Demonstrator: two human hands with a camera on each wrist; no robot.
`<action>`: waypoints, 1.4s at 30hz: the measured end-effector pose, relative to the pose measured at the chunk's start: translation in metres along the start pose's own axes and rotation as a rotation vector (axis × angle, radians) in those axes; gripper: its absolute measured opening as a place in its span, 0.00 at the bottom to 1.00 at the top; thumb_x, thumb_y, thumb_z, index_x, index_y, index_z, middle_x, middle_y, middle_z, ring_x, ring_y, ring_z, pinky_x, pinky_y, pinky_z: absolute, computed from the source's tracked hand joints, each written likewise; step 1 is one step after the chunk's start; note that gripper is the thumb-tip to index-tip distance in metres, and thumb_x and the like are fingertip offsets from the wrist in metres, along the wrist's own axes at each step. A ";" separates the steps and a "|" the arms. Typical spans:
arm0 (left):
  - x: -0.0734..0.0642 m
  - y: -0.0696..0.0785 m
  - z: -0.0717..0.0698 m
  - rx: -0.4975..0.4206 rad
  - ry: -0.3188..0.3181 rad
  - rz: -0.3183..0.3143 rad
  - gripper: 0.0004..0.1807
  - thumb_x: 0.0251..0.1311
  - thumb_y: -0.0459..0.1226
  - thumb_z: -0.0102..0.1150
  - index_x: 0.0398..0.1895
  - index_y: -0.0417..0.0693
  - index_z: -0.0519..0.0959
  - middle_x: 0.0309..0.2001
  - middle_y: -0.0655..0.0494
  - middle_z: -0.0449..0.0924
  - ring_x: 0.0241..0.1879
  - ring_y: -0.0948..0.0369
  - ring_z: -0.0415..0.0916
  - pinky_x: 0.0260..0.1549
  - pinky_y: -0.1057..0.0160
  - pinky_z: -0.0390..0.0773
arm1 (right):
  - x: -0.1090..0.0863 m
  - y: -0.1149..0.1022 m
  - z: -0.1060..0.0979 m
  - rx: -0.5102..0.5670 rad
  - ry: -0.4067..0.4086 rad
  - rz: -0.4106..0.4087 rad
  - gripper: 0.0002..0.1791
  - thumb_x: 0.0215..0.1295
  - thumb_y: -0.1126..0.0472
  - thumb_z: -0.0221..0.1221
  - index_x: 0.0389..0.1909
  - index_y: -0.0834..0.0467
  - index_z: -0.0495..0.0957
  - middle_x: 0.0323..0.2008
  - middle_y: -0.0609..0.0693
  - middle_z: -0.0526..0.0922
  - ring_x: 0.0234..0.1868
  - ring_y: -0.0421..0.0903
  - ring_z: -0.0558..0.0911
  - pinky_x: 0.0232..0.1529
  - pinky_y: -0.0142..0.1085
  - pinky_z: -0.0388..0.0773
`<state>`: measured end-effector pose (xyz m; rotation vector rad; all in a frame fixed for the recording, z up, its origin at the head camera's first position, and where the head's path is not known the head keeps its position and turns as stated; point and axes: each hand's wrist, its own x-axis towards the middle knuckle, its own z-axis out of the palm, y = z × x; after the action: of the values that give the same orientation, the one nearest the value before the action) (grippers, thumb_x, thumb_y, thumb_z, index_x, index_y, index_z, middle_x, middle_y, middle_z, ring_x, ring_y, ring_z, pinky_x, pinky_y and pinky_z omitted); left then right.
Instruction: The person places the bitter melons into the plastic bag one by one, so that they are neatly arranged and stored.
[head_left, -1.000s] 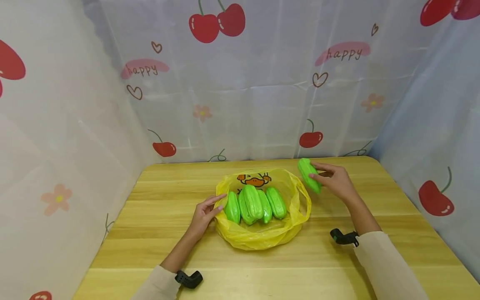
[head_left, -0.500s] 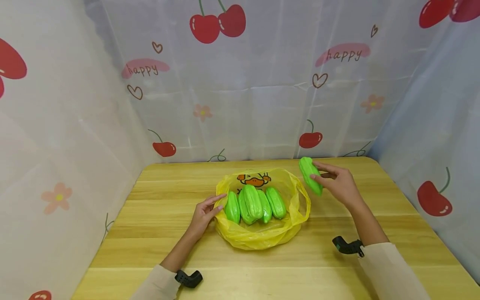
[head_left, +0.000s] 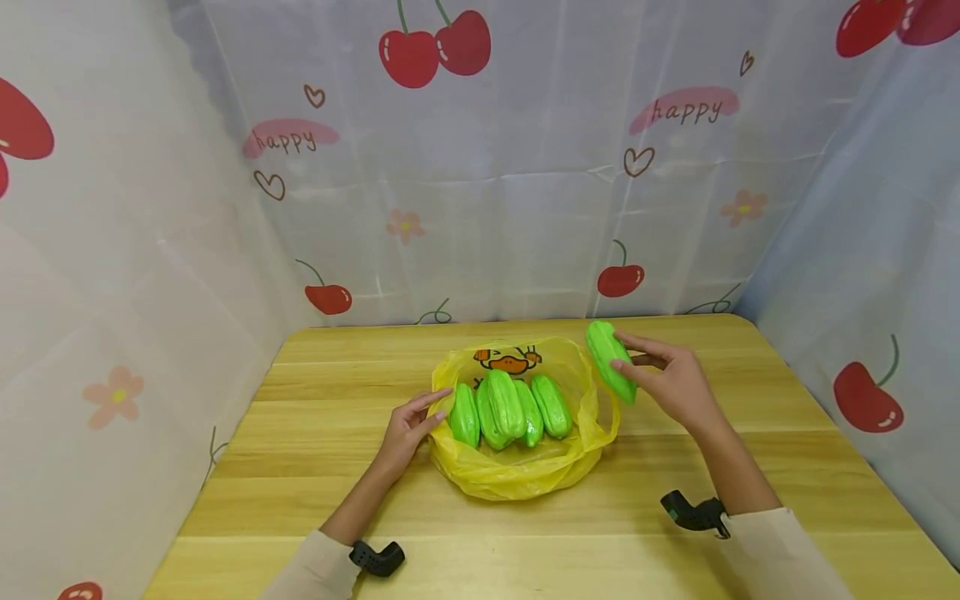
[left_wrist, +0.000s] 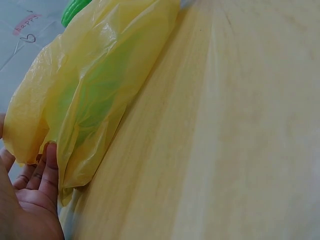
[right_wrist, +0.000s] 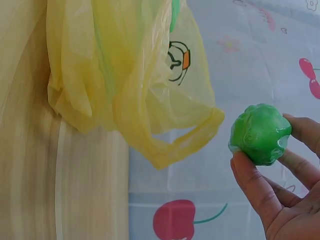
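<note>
A yellow plastic bag [head_left: 517, 482] with a printed duck face lies with its mouth wide on the table. Inside it sit several green, ridged, cucumber-shaped vegetables [head_left: 506, 406]. My left hand [head_left: 408, 429] holds the bag's left rim between thumb and fingers; the left wrist view shows the fingertips [left_wrist: 51, 155] at a fold of the plastic. Just off the bag's right handle, my right hand [head_left: 671, 379] pinches another green cucumber-shaped vegetable [head_left: 609, 360] in the air, tilted with its upper end to the left. In the right wrist view, its blunt end [right_wrist: 261, 134] faces the camera.
The wooden table [head_left: 337, 367] extends on all sides of the bag. Behind and beside it hang pale curtains [head_left: 510, 225] with cherry prints. A black wrist camera [head_left: 693, 512] sits on the right wrist, and another camera [head_left: 377, 558] on the left.
My right hand first shifted slightly right with the vegetable, then came back left and lower, nearer the bag's right side. My left hand and the bag have stayed almost still.
</note>
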<state>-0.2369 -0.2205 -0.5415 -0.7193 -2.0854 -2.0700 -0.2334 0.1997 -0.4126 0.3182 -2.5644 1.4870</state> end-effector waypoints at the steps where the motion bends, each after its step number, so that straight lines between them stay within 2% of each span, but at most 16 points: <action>1: 0.000 0.000 0.000 -0.001 0.000 -0.003 0.21 0.71 0.30 0.57 0.65 0.31 0.75 0.65 0.33 0.72 0.70 0.44 0.64 0.67 0.69 0.65 | -0.001 -0.001 0.001 0.005 -0.003 -0.003 0.30 0.67 0.47 0.67 0.68 0.50 0.77 0.65 0.55 0.78 0.56 0.57 0.82 0.39 0.29 0.83; 7: 0.000 0.000 0.001 0.000 0.008 -0.016 0.21 0.71 0.31 0.58 0.65 0.33 0.76 0.65 0.34 0.73 0.70 0.46 0.64 0.67 0.69 0.65 | -0.006 -0.008 0.009 0.004 -0.012 -0.039 0.28 0.67 0.48 0.67 0.67 0.49 0.78 0.64 0.55 0.79 0.55 0.57 0.83 0.40 0.30 0.83; 16: 0.002 0.001 0.000 -0.001 0.003 0.004 0.21 0.71 0.28 0.56 0.64 0.29 0.74 0.65 0.31 0.72 0.70 0.46 0.64 0.67 0.70 0.64 | -0.010 -0.018 0.020 -0.009 -0.036 -0.077 0.27 0.66 0.51 0.68 0.66 0.48 0.79 0.62 0.55 0.80 0.54 0.58 0.83 0.41 0.31 0.83; 24: 0.001 0.001 0.001 -0.008 0.003 -0.009 0.21 0.71 0.30 0.58 0.65 0.30 0.75 0.65 0.33 0.72 0.70 0.45 0.64 0.68 0.69 0.64 | -0.012 -0.018 0.033 -0.044 -0.073 -0.089 0.27 0.65 0.48 0.68 0.65 0.47 0.80 0.63 0.52 0.80 0.54 0.56 0.84 0.48 0.48 0.84; 27: 0.000 0.000 0.001 -0.001 0.005 -0.010 0.21 0.71 0.30 0.57 0.65 0.30 0.75 0.65 0.32 0.72 0.70 0.45 0.64 0.67 0.69 0.65 | -0.014 -0.017 0.038 -0.028 -0.088 -0.097 0.27 0.66 0.49 0.68 0.65 0.48 0.80 0.63 0.52 0.80 0.54 0.56 0.84 0.50 0.51 0.83; 33: -0.003 0.000 0.002 0.003 0.005 -0.025 0.21 0.71 0.28 0.56 0.65 0.30 0.74 0.65 0.32 0.72 0.69 0.46 0.65 0.66 0.70 0.66 | -0.019 -0.014 0.047 -0.001 -0.106 -0.090 0.26 0.65 0.50 0.69 0.64 0.48 0.81 0.62 0.53 0.81 0.53 0.55 0.84 0.47 0.45 0.84; 38: -0.003 0.000 0.003 0.015 0.007 -0.019 0.21 0.71 0.26 0.55 0.65 0.28 0.73 0.65 0.30 0.71 0.69 0.44 0.65 0.65 0.71 0.67 | -0.018 -0.013 0.054 -0.005 -0.114 -0.078 0.26 0.64 0.50 0.70 0.63 0.48 0.81 0.63 0.55 0.80 0.53 0.57 0.84 0.39 0.38 0.84; 42: -0.001 0.001 0.001 0.017 0.009 -0.011 0.21 0.71 0.27 0.56 0.65 0.28 0.74 0.64 0.31 0.72 0.69 0.42 0.64 0.66 0.69 0.66 | -0.016 -0.014 0.058 -0.006 -0.112 -0.079 0.26 0.64 0.50 0.70 0.63 0.48 0.82 0.62 0.56 0.80 0.53 0.58 0.84 0.33 0.36 0.82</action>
<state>-0.2355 -0.2194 -0.5415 -0.6966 -2.1049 -2.0547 -0.2159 0.1441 -0.4328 0.5094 -2.6074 1.4728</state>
